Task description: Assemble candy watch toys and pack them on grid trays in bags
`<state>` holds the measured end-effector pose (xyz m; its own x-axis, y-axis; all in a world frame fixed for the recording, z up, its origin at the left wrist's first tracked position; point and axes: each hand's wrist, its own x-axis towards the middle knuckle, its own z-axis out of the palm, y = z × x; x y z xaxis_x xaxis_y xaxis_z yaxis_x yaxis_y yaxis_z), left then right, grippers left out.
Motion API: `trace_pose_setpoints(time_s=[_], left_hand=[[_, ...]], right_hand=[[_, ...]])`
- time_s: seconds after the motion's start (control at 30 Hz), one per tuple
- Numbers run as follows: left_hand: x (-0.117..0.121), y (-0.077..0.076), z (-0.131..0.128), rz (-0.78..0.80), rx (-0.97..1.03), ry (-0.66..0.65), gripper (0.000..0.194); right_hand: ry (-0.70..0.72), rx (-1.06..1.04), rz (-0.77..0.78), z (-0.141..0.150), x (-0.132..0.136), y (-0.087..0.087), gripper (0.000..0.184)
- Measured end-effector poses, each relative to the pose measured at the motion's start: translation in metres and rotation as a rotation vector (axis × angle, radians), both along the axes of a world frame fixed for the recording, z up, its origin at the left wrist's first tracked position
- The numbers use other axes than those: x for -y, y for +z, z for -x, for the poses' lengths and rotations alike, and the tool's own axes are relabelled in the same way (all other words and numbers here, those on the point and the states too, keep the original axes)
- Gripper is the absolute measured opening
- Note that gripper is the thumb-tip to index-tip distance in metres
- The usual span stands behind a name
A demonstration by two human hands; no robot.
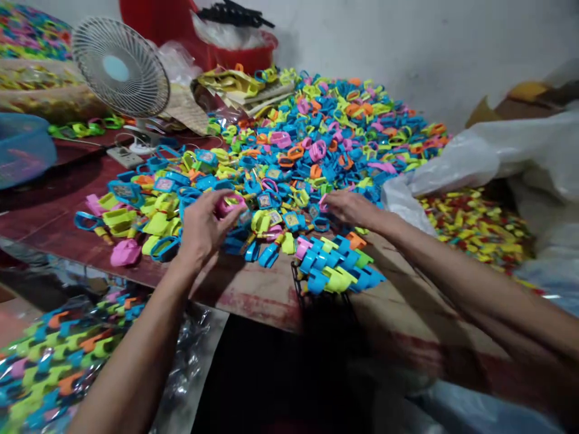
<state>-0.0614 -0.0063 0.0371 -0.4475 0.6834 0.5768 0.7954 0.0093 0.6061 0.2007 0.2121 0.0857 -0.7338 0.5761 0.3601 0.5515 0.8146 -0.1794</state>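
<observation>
My left hand (203, 226) is closed around a pink toy watch (231, 205) with a ring-shaped strap, held at the front edge of a large heap of toy watches (316, 150). The heap mixes blue, yellow-green, orange and pink pieces, some with square picture faces. My right hand (353, 208) reaches into the heap's right front, its fingers curled beside a pink loop; what they grip is partly hidden and blurred. Below it, a black rack (298, 286) carries tight rows of blue, yellow-green, pink and orange toy watches (335, 265).
A small fan (120, 67) stands at the back left near a power strip (124, 158). On the right is an open white sack (452, 154) of small yellow and red pieces (479, 226). A blue basin (22, 150) sits far left; bagged rows of watches (58, 361) lie below the table edge.
</observation>
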Motion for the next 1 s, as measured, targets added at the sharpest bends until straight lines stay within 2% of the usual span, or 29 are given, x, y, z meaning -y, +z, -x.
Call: trace_pose_setpoints(time_s=[0.07,0.17,0.23,0.33,0.43,0.5,0.57,0.63,0.7,0.77,0.87,1.0], left_hand=[[0.009,0.006,-0.005,-0.151,0.233,-0.021,0.038],[0.029,0.008,-0.020,-0.282,0.552,-0.064,0.034],[0.045,0.002,-0.031,-0.296,0.720,-0.086,0.031],[0.069,-0.013,-0.048,-0.221,1.046,-0.179,0.034],[0.088,-0.027,-0.067,-0.009,1.329,-0.273,0.042],[0.097,-0.033,-0.082,0.144,1.396,-0.311,0.045],[0.103,-0.035,-0.096,0.258,1.357,-0.328,0.045],[0.108,-0.032,-0.111,0.366,1.245,-0.345,0.043],[0.111,-0.026,-0.125,0.457,1.117,-0.391,0.039],[0.112,-0.020,-0.138,0.511,1.019,-0.465,0.035],[0.114,-0.014,-0.153,0.507,0.814,-0.570,0.029],[0.117,-0.015,-0.158,0.507,0.503,-0.672,0.032]], right_hand=[[0.054,0.034,0.040,-0.032,0.012,0.010,0.016],[-0.077,-0.053,0.018,-0.089,0.041,0.009,0.025],[-0.211,-0.033,0.026,-0.122,0.067,-0.009,0.025],[-0.357,0.112,0.092,-0.152,0.104,-0.053,0.022],[-0.372,0.081,0.140,-0.160,0.126,-0.088,0.022],[-0.344,-0.057,0.100,-0.161,0.134,-0.094,0.023],[-0.357,-0.167,-0.001,-0.162,0.148,-0.085,0.024],[-0.360,-0.221,-0.087,-0.158,0.170,-0.067,0.021],[-0.244,-0.259,-0.052,-0.146,0.200,-0.051,0.018],[-0.034,-0.277,0.002,-0.127,0.230,-0.045,0.022],[0.136,-0.122,0.070,-0.098,0.260,-0.059,0.028],[0.169,-0.001,0.181,-0.088,0.265,-0.085,0.028]])
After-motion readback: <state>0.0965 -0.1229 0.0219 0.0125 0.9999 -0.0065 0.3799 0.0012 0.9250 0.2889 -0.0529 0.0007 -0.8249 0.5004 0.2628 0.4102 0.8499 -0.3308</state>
